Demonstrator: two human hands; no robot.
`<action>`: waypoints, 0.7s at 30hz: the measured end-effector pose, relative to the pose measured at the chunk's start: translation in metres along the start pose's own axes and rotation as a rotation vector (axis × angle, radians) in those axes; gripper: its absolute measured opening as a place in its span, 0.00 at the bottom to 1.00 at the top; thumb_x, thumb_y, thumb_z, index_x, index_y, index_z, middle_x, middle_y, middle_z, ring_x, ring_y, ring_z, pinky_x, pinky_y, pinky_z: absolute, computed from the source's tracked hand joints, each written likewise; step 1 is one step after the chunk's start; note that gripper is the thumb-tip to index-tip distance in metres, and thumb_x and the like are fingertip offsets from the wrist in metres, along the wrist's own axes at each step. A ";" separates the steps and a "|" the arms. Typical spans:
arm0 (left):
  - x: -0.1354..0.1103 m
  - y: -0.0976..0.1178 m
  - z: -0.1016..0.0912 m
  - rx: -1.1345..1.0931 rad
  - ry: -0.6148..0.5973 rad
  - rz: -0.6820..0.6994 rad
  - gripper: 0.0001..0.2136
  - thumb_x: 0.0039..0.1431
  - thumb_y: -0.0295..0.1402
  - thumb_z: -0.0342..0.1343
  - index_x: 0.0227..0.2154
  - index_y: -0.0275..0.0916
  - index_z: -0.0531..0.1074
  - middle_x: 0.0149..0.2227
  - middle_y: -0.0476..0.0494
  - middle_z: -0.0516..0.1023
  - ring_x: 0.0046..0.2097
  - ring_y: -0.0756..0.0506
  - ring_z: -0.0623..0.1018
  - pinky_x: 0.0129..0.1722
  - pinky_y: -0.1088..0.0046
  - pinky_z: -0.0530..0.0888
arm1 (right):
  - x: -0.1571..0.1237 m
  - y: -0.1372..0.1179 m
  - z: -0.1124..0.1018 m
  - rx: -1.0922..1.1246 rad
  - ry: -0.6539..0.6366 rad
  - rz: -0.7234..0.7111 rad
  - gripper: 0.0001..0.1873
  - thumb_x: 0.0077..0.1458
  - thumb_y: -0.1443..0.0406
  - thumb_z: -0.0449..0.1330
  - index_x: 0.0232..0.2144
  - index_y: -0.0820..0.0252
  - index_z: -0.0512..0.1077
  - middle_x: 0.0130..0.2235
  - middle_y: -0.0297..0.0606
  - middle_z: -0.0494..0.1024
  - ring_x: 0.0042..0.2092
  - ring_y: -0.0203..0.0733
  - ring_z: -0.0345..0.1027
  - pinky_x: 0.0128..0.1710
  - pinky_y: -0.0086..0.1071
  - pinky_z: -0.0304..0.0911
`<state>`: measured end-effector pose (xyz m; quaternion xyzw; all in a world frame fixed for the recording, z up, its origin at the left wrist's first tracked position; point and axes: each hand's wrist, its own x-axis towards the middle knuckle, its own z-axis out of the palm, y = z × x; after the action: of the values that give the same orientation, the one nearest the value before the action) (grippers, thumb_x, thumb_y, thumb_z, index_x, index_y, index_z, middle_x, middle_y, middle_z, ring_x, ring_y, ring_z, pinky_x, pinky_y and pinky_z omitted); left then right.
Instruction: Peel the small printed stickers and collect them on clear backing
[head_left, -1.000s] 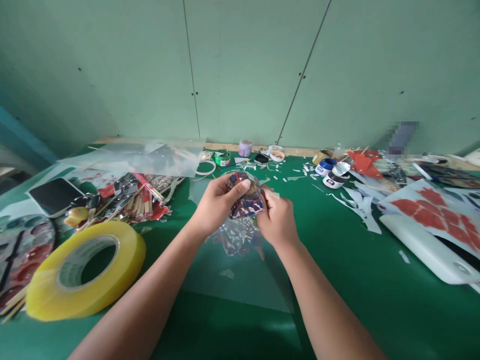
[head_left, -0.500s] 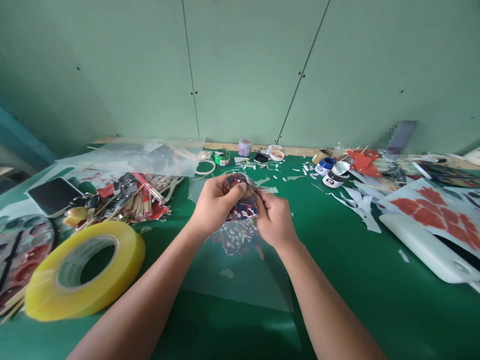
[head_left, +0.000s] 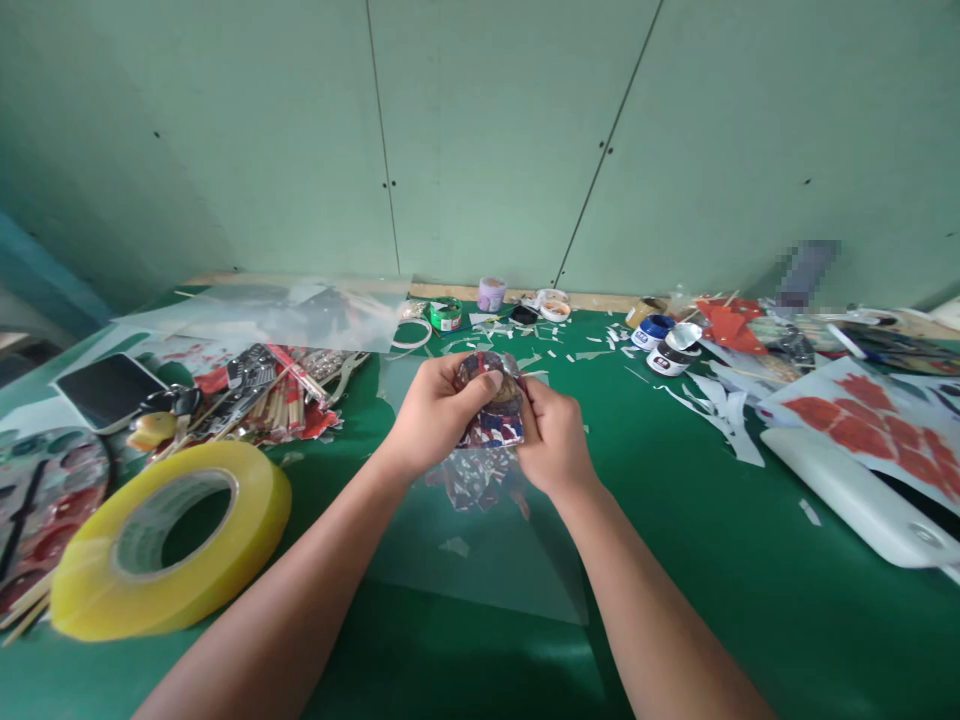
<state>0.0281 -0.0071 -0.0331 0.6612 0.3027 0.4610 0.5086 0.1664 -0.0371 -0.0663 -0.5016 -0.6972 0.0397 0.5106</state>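
Observation:
Both hands meet above the green table (head_left: 675, 520), holding a small painted cut-out piece (head_left: 491, 400) in red, blue and brown under clear film. My left hand (head_left: 435, 410) grips it from the left, thumb laid across its top. My right hand (head_left: 553, 440) pinches its right edge with curled fingers. A clear plastic sheet (head_left: 480, 545) lies on the table below the hands and mirrors the coloured piece.
A big roll of yellow tape (head_left: 161, 540) sits at the near left, with a paint palette (head_left: 41, 500), a phone (head_left: 105, 390) and wooden sticks (head_left: 277, 405) behind. Small paint pots (head_left: 660, 340) and paper scraps (head_left: 716, 410) lie at the back. A white tray (head_left: 855, 490) with red-painted paper stands right.
The hands have shifted very slightly with the piece. The right hand's fingers have closed in tighter on its right edge; a pale strip seen sticking out a second ago no longer shows.

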 end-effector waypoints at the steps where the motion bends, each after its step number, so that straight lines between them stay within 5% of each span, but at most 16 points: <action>1: 0.000 0.000 0.001 -0.015 0.011 -0.009 0.15 0.53 0.38 0.58 0.19 0.38 0.61 0.19 0.53 0.58 0.22 0.54 0.57 0.21 0.77 0.57 | 0.000 0.000 0.000 0.009 0.004 -0.005 0.12 0.59 0.65 0.48 0.23 0.56 0.60 0.18 0.31 0.65 0.20 0.36 0.57 0.21 0.28 0.47; 9: 0.001 0.003 0.000 -0.044 0.051 -0.040 0.14 0.51 0.38 0.58 0.19 0.38 0.61 0.20 0.53 0.58 0.22 0.55 0.58 0.20 0.78 0.58 | 0.000 -0.001 0.000 0.056 -0.019 -0.030 0.14 0.60 0.66 0.47 0.23 0.58 0.66 0.22 0.35 0.71 0.23 0.37 0.63 0.23 0.28 0.54; 21: 0.001 0.003 -0.002 -0.004 -0.011 -0.020 0.14 0.53 0.36 0.57 0.19 0.38 0.60 0.19 0.53 0.58 0.22 0.55 0.57 0.20 0.77 0.57 | 0.000 -0.001 -0.001 -0.015 -0.016 -0.052 0.11 0.59 0.66 0.49 0.24 0.56 0.61 0.18 0.32 0.65 0.19 0.36 0.58 0.21 0.29 0.46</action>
<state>0.0263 -0.0063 -0.0302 0.6596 0.3056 0.4529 0.5161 0.1669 -0.0378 -0.0651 -0.4866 -0.7144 0.0250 0.5021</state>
